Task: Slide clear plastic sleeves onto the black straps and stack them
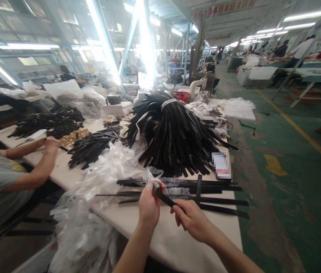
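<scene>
Between my two hands stretches a black strap (pixel 164 198), slanting down to the right. My left hand (pixel 148 203) is closed at its upper end, where clear plastic wrap (pixel 151 173) bunches around the fingers. Lower down, my right hand (pixel 190 218) grips the same strap. Just beyond my hands, several black straps (pixel 220 200) lie on the table, some with crinkled clear plastic (pixel 177 191) around their middles. One short strap (pixel 199 189) crosses over them. Behind these rises a big tied bundle of black straps (pixel 174 140).
A heap of clear plastic (pixel 112 163) spreads over the table's left front edge and hangs down. At the left, a co-worker's hands (pixel 52 143) hold a dark strip near gold-coloured pieces (pixel 76 136) and a pile of black strips (pixel 93 146). A phone-like object (pixel 221 165) lies right.
</scene>
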Demonstrator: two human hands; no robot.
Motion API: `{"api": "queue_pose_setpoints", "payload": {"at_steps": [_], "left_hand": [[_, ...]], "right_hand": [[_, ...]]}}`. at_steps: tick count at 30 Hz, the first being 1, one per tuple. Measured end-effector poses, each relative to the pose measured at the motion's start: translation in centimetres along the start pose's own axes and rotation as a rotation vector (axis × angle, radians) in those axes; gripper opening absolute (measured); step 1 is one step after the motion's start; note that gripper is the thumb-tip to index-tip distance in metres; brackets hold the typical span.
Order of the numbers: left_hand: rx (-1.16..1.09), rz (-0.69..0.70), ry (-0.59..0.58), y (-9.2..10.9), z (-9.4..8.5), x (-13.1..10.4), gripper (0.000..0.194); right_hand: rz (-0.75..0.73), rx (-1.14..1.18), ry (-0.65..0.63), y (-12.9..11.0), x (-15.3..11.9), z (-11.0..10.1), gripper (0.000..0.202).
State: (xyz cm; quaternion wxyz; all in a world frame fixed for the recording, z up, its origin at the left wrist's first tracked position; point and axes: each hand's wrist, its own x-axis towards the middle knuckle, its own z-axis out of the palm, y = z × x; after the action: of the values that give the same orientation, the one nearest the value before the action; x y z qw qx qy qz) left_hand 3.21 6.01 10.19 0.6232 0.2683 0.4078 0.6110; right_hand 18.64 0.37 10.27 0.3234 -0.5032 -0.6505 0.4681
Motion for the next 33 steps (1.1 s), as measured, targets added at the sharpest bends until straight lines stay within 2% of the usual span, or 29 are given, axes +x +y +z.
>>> {"api": "queue_pose_setpoints", "payload": {"at_steps": [3, 6, 8, 11, 13, 15, 17, 22, 24, 27, 29, 31, 33], "left_hand": [[0.187, 0.158, -0.034, -0.8, 1.4, -3.4, 0.041], [0.354, 0.144, -0.157, -0.9, 1.8, -5.9, 0.042], [0.396, 0.222, -0.165, -0.5, 1.5, -5.9, 0.04], [0.371, 0.405, -0.054, 0.1, 1.1, -4.4, 0.041], [0.374, 0.349, -0.06, -0.2, 1.2, -3.6, 0.044], [0.419, 0.199, -0.135, -0.9, 1.4, -3.4, 0.045], [0.463, 0.117, -0.187, -1.3, 1.7, -3.2, 0.045], [0.375, 0.249, -0.055, -1.3, 2.2, -2.1, 0.046], [0.37, 0.184, -0.071, -1.9, 2.4, -2.2, 0.048], [0.419, 0.044, -0.175, -2.6, 2.5, -2.6, 0.049], [0.411, 0.085, -0.164, -2.5, 2.3, -2.2, 0.046], [0.369, 0.172, -0.095, -2.2, 2.2, -1.8, 0.042], [0.336, 0.179, -0.052, -2.3, 2.3, -1.8, 0.043]], "right_hand": [[-0.042, 0.033, 0.045, -1.4, -0.4, 0.0, 0.036], [-0.133, 0.102, 0.043, -2.2, -1.1, -0.2, 0.039], [-0.194, 0.105, 0.033, -2.2, -1.4, -0.3, 0.032], [-0.221, 0.057, 0.015, -1.4, -1.1, -0.3, 0.029], [-0.181, 0.066, 0.021, -0.7, -0.5, 0.0, 0.034], [-0.129, 0.11, 0.063, -0.1, 0.1, 0.1, 0.04], [-0.109, 0.14, 0.089, 0.3, 0.5, 0.0, 0.042], [-0.071, 0.094, 0.005, 1.0, 0.8, -1.0, 0.041], [-0.043, 0.081, 0.041, 1.1, 0.9, -1.1, 0.044], [-0.045, 0.137, 0.066, 1.2, 0.9, -1.1, 0.046], [-0.037, 0.188, 0.014, 1.2, 0.7, -1.0, 0.044], [-0.015, 0.188, -0.028, 1.1, 0.5, -1.0, 0.041], [-0.012, 0.145, 0.005, 0.9, 0.4, -0.9, 0.041]]}}
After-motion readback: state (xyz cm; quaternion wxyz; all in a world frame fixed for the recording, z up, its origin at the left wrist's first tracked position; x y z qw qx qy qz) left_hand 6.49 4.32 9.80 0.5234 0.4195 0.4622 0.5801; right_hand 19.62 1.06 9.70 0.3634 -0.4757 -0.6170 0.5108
